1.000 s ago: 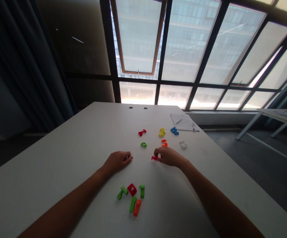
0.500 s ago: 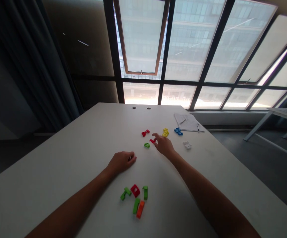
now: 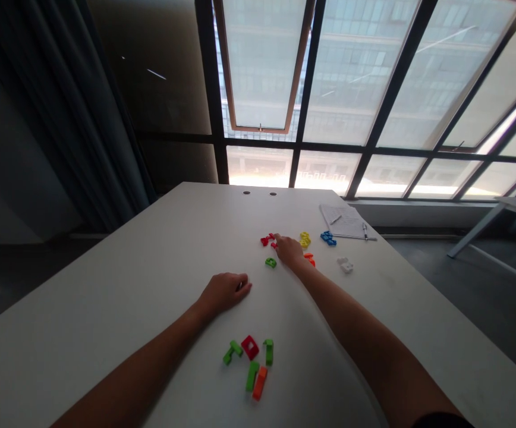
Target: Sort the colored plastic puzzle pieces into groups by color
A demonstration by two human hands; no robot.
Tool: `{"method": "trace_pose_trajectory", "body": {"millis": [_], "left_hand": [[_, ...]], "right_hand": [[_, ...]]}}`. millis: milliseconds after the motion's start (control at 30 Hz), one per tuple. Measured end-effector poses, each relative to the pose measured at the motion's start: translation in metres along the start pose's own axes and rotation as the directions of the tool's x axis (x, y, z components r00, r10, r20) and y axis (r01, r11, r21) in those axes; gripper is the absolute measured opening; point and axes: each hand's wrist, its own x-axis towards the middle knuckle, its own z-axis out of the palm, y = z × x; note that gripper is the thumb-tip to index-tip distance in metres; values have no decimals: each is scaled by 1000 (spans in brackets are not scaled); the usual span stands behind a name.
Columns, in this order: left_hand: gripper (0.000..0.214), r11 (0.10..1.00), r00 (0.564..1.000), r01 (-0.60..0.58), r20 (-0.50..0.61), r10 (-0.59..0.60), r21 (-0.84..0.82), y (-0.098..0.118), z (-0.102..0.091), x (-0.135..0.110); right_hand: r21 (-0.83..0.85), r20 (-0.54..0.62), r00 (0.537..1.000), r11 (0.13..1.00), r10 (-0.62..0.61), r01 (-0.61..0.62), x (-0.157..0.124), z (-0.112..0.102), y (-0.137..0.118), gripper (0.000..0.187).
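My right hand [image 3: 288, 251] reaches over the far part of the white table [image 3: 151, 267], fingers pinched on a small red plastic block [image 3: 274, 245]. Just beyond its fingertips lie more red blocks [image 3: 265, 241]. A green block [image 3: 270, 262] is close to the near side of that hand. Orange blocks [image 3: 310, 260] show partly behind my right wrist. My left hand [image 3: 226, 291] rests on the table with its fingers curled in and nothing visible in them. Nearer to me lie several loose blocks: green ones [image 3: 251, 376], a red one [image 3: 249, 347] and an orange one [image 3: 260, 383].
Yellow blocks [image 3: 305, 239], blue blocks [image 3: 328, 238] and white blocks [image 3: 345, 265] lie in groups to the right of my right hand. Written sheets [image 3: 343, 221] with pens on them are at the far right edge. Tall windows stand behind the table.
My right hand has moved the red block slightly away from me, towards the other red blocks. Orange blocks have come into sight by the wrist. The left hand stays put; the view has shifted a little.
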Motion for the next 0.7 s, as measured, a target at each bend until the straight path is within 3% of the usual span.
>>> {"method": "trace_pose_trajectory", "body": {"millis": [300, 500, 567, 633, 700], "left_hand": [[37, 999, 1000, 6, 24, -5, -33, 1, -3, -1], [36, 1000, 1000, -2, 16, 3, -18, 1, -2, 0], [37, 1000, 1000, -9, 7, 9, -4, 1, -1, 0], [37, 1000, 1000, -8, 0, 8, 8, 1, -1, 0], [38, 1000, 1000, -2, -3, 2, 12, 1, -1, 0]], "right_hand": [[44, -71, 997, 998, -37, 40, -23, -11, -8, 49], [172, -139, 952, 940, -272, 294, -95, -16, -14, 32], [248, -95, 910, 876, -403, 413, -126, -20, -14, 36], [374, -2, 805, 746, -593, 551, -154, -25, -10, 44], [477, 45, 702, 633, -710, 610, -175, -28, -4, 48]]}}
